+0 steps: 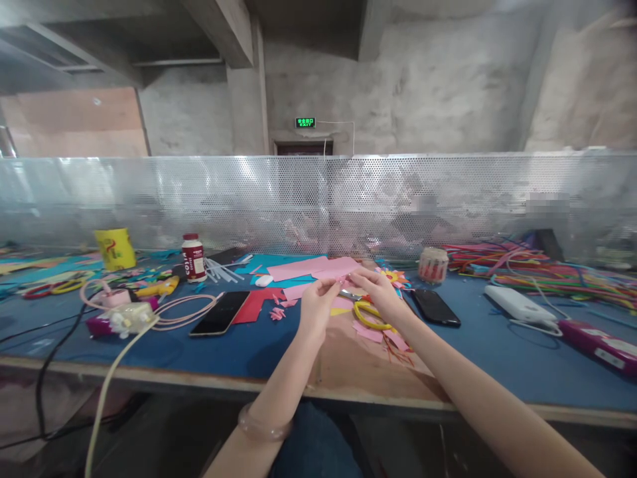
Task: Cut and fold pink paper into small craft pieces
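Observation:
My left hand [317, 302] and my right hand [374, 287] meet above the blue table [502, 352], fingertips pinched together on a small pink paper piece [342, 281]. Yellow-handled scissors [367, 313] lie just under my right hand. Pink paper sheets [311, 268] and pink scraps [368, 332] lie around both hands, with a red sheet [257, 304] to the left. A bracelet sits on my left wrist.
One black phone [219, 313] lies left of my hands, another [436, 307] to the right. Also here: a glue bottle [194, 257], a yellow can [115, 248], a glue gun with cables [124, 317], a white power bank [520, 304], coloured sticks [547, 272]. A perforated metal screen [318, 199] backs the table.

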The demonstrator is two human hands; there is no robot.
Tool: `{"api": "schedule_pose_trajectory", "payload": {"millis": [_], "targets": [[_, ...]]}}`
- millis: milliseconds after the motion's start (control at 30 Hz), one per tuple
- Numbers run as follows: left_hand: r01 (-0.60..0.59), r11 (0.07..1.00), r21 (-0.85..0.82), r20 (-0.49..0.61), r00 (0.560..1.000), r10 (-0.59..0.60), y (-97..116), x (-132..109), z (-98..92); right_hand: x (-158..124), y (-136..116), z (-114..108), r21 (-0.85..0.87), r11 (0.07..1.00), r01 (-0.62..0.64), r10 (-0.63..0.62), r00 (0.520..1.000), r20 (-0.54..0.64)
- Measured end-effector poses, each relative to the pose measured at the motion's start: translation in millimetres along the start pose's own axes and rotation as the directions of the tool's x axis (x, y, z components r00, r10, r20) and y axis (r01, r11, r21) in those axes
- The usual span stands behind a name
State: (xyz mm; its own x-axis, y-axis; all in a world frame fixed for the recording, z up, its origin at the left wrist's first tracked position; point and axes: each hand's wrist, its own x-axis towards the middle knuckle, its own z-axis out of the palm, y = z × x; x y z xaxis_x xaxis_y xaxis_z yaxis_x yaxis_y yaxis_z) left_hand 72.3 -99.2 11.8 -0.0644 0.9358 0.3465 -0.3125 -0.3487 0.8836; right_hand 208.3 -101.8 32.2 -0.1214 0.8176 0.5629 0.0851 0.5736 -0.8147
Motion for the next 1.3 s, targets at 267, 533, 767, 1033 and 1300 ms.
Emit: {"api": "schedule_pose_trajectory", "payload": {"millis": [267, 533, 767, 1033, 1300], "targets": [[0.017, 1.000, -0.005, -0.016, 1.000, -0.017, 0.8, -0.8, 1.1, 0.6, 0.1, -2.2, -0.112, 0.991, 0.076, -0.072, 0.997, 0.041], [-0.017, 0.999, 0.031, 0.048, 0.999, 0.015, 3.0, -1.5, 1.2, -0.1, -4.2, -0.9, -0.374, 0.880, 0.291, -0.299, 0.953, 0.039], [-0.097, 0.993, 0.061, 0.078, 0.993, 0.092, -1.1, 1.0, 0.0, 1.2, -2.0, -2.5, -0.464, 0.801, 0.378, -0.389, 0.918, 0.076], [-0.118, 0.989, 0.085, 0.066, 0.991, 0.113, 3.3, -1.9, 0.9, 3.2, 8.4, -3.4, -0.514, 0.741, 0.433, -0.458, 0.885, 0.084], [-0.061, 0.996, 0.067, 0.025, 0.998, 0.060, 6.3, -2.8, 1.9, 1.0, 18.6, -0.1, -0.723, 0.391, 0.570, -0.667, 0.717, 0.205]]}}
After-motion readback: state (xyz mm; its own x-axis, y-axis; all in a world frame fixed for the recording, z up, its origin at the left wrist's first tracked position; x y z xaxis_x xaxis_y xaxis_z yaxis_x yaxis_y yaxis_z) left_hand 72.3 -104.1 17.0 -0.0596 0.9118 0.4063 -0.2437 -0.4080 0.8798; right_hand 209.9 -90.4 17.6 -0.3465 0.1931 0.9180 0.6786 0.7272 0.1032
